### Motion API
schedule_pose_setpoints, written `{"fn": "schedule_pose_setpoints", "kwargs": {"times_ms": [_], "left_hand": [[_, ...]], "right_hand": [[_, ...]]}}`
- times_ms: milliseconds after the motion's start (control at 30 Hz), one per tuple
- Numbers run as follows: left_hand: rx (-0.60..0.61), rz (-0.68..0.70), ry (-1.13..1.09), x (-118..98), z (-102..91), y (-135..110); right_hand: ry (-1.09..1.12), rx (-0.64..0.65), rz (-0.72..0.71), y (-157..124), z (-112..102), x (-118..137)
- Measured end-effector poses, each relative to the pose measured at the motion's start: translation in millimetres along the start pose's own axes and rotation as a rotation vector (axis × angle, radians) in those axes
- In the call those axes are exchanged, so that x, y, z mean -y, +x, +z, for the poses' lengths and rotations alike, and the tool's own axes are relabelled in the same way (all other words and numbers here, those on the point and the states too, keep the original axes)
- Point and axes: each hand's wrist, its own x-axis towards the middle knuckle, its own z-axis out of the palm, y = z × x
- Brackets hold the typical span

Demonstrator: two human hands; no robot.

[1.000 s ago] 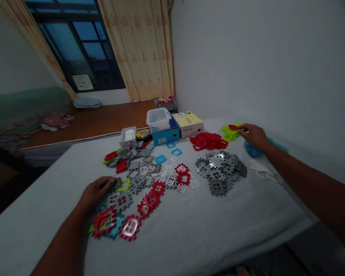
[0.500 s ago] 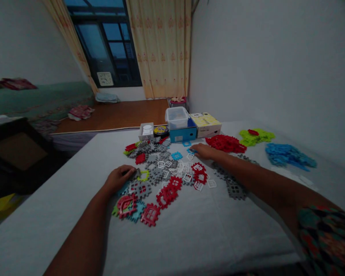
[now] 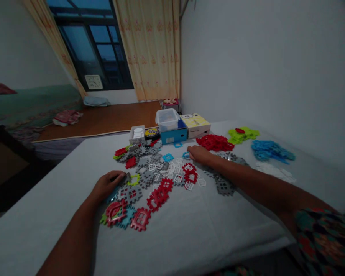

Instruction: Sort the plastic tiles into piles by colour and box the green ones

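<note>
Flat toothed plastic tiles in red, grey, blue, green and white lie scattered on a white-covered table (image 3: 189, 230). My left hand (image 3: 107, 185) rests on the near-left part of the mixed pile (image 3: 149, 176), fingers curled over a grey tile (image 3: 125, 178) beside a green frame tile (image 3: 134, 179). My right hand (image 3: 197, 153) reaches across the table, fingers down on a small blue tile (image 3: 185, 155) at the far edge of the pile. Its forearm covers part of a grey tile heap (image 3: 225, 186).
Sorted heaps lie at the right: red (image 3: 214, 142), green (image 3: 243, 133), blue (image 3: 270, 150) and white (image 3: 274, 170). A clear tub on a blue box (image 3: 172, 132), a yellow box (image 3: 196, 124) and a small white box (image 3: 137, 133) stand at the table's far edge. A wall runs along the right.
My right hand came back from the green heap at the far right to the middle of the table and now sits on a small blue tile. The left hand stayed put.
</note>
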Motion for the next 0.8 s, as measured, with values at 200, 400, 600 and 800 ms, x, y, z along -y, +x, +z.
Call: {"fn": "schedule_pose_setpoints", "kwargs": {"times_ms": [200,400,600,800], "left_hand": [[0.011,-0.032,0.038,9,-4.5,7],[0.084,-0.096,0.126,18,-7.7,15],[0.027,-0.139,0.124,26,-6.8,21],[-0.029,-0.148,0.233,40,-2.8,25]], "right_hand": [[0.085,-0.191,0.221,-43,-28,-57],[0.261,-0.490,0.622,-130,-44,-190],[0.307,-0.576,0.830,-228,-29,-279],[0.357,-0.635,0.858,-254,-7,-278]]}}
